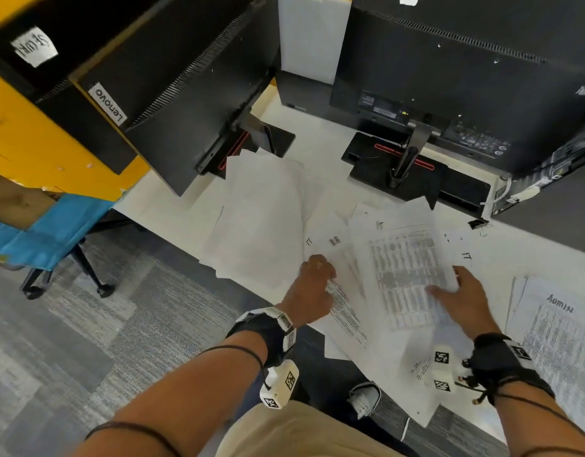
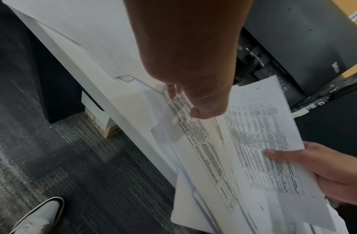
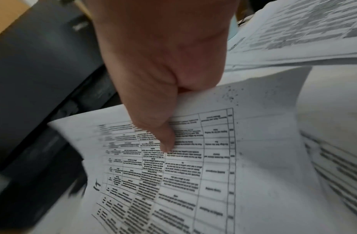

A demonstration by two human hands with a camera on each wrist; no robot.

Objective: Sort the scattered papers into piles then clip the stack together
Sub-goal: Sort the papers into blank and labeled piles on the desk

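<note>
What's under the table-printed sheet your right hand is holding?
Under the table-printed sheet, pinched by the right hand, lie more overlapping sheets; the left hand rests on a text-printed sheet beside it. How many sheets lie beneath is hidden.

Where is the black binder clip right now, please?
In the head view the binder clip lies on the white desk at the right, just beyond the scattered papers and beside the right-hand monitor.

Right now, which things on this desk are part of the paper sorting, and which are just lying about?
Part of the job:
table sheet held by the right hand
blank sheets
binder clip
left hand

Just lying about:
monitors
blue chair
</note>
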